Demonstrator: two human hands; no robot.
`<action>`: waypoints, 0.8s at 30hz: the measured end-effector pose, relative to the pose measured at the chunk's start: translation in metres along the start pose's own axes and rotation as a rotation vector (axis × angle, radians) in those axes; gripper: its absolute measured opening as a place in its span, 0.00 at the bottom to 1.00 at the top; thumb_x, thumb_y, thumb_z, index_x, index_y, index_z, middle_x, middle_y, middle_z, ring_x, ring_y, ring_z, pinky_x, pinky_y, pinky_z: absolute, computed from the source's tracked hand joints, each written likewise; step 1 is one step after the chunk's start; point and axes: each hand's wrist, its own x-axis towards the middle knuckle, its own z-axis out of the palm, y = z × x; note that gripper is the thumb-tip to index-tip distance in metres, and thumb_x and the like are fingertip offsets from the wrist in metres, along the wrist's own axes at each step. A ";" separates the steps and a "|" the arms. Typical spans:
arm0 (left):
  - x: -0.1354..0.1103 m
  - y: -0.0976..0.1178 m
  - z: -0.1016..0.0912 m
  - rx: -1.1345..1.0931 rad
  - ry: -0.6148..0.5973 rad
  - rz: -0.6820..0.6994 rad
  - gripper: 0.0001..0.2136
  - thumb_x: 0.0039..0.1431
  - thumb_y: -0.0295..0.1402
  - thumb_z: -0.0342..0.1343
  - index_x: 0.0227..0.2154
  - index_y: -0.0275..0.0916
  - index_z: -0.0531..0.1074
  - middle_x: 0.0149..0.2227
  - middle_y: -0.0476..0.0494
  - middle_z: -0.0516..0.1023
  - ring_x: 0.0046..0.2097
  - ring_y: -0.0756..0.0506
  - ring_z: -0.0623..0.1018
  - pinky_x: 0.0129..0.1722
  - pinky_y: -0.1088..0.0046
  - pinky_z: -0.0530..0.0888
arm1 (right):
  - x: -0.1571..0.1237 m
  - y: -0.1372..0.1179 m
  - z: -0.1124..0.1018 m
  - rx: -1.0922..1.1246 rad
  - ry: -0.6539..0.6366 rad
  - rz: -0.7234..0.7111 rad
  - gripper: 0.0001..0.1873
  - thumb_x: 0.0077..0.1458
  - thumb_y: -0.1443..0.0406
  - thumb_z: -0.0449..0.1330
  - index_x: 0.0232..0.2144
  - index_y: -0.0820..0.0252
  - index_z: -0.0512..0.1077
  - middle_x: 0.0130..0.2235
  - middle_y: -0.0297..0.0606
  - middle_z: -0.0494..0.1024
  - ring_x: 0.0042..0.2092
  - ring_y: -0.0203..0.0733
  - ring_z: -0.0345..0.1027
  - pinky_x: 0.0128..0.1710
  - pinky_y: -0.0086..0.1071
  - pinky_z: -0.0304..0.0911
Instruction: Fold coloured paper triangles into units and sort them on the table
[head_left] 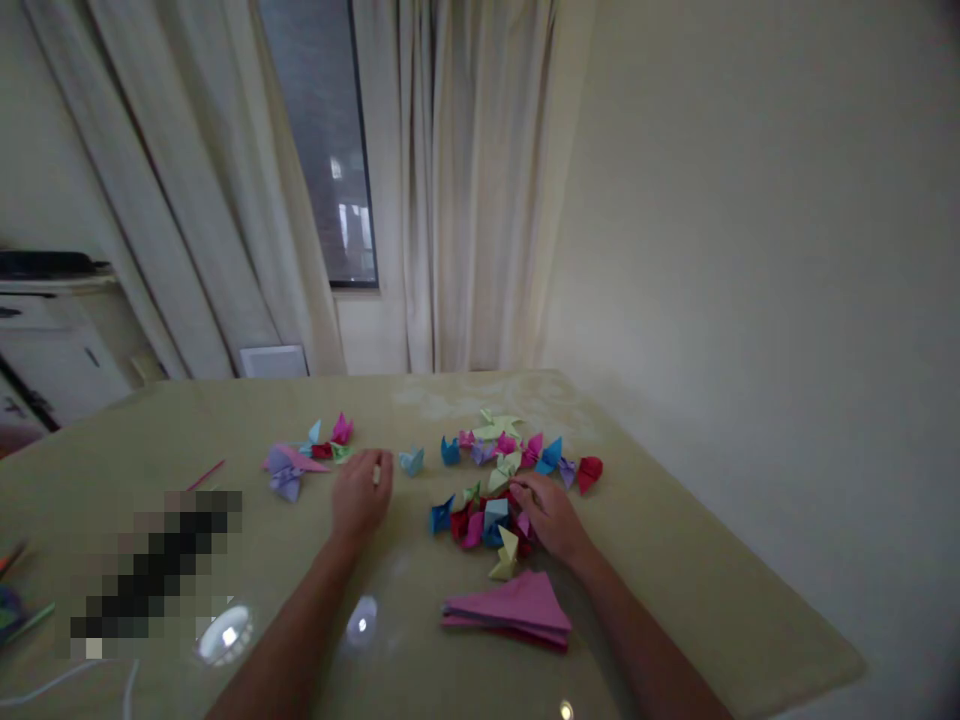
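My left hand [364, 492] is raised over the table with its fingers curled together. Whatever may be inside them is hidden. Just left of it lie several small folded paper pieces, among them a pink one [342, 429] and a purple paper flower [285, 474]. A light blue folded piece [411, 460] sits to its right. My right hand [553, 515] reaches into a mixed pile of origami, its fingertips pinched at the lower edge of a pale green origami piece [504, 470]. Around it are a yellow-green piece [506, 555], a blue piece [442, 515] and several red and pink ones.
A stack of pink folded paper [514, 608] lies nearest me. Behind the pile runs a row of coloured pieces ending in a red one [590, 474]. A thin pink stick [206, 475] and a white cable [45, 688] are at the left. The wall borders the table's right side.
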 end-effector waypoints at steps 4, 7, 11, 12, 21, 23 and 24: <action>0.006 -0.049 -0.017 0.256 0.103 -0.392 0.22 0.69 0.38 0.46 0.58 0.33 0.70 0.65 0.20 0.67 0.67 0.23 0.64 0.60 0.34 0.62 | 0.000 -0.004 -0.001 0.010 -0.076 -0.035 0.20 0.71 0.51 0.54 0.43 0.57 0.80 0.43 0.42 0.83 0.46 0.49 0.77 0.48 0.39 0.68; 0.004 -0.065 -0.019 0.345 -0.010 -0.498 0.23 0.68 0.41 0.47 0.59 0.33 0.70 0.65 0.19 0.67 0.68 0.22 0.62 0.60 0.35 0.62 | 0.001 -0.008 -0.003 0.014 -0.090 -0.049 0.20 0.71 0.51 0.55 0.42 0.56 0.80 0.42 0.42 0.84 0.45 0.49 0.77 0.48 0.39 0.68; 0.004 -0.058 -0.022 0.345 -0.067 -0.413 0.21 0.68 0.41 0.45 0.54 0.32 0.72 0.56 0.22 0.74 0.60 0.26 0.72 0.56 0.45 0.68 | 0.001 -0.009 -0.003 0.016 -0.077 -0.043 0.21 0.71 0.50 0.54 0.41 0.56 0.80 0.40 0.41 0.83 0.44 0.48 0.77 0.46 0.39 0.68; 0.004 -0.055 -0.023 0.350 -0.030 -0.408 0.21 0.68 0.41 0.45 0.54 0.32 0.72 0.56 0.22 0.73 0.59 0.26 0.72 0.55 0.45 0.69 | 0.001 -0.009 -0.003 0.016 -0.071 -0.045 0.21 0.71 0.50 0.54 0.40 0.56 0.80 0.40 0.41 0.83 0.43 0.48 0.77 0.45 0.38 0.68; 0.004 -0.088 -0.026 0.238 0.107 -0.570 0.19 0.66 0.36 0.48 0.53 0.30 0.71 0.54 0.20 0.72 0.56 0.22 0.72 0.51 0.39 0.71 | 0.000 -0.013 -0.007 0.003 -0.066 -0.039 0.22 0.71 0.50 0.54 0.38 0.58 0.79 0.39 0.41 0.82 0.41 0.47 0.76 0.44 0.37 0.68; 0.007 -0.093 -0.026 0.164 0.137 -0.485 0.17 0.65 0.34 0.48 0.51 0.32 0.72 0.51 0.24 0.74 0.53 0.26 0.74 0.51 0.41 0.72 | 0.000 -0.013 -0.006 0.001 -0.057 -0.035 0.21 0.72 0.51 0.53 0.38 0.58 0.79 0.39 0.42 0.82 0.42 0.47 0.76 0.44 0.38 0.68; 0.009 -0.093 -0.026 0.140 0.159 -0.449 0.17 0.66 0.34 0.48 0.52 0.32 0.71 0.50 0.26 0.74 0.53 0.28 0.75 0.53 0.43 0.73 | 0.000 -0.013 -0.005 0.002 -0.043 -0.037 0.21 0.72 0.51 0.54 0.38 0.58 0.79 0.39 0.42 0.82 0.42 0.47 0.75 0.44 0.38 0.69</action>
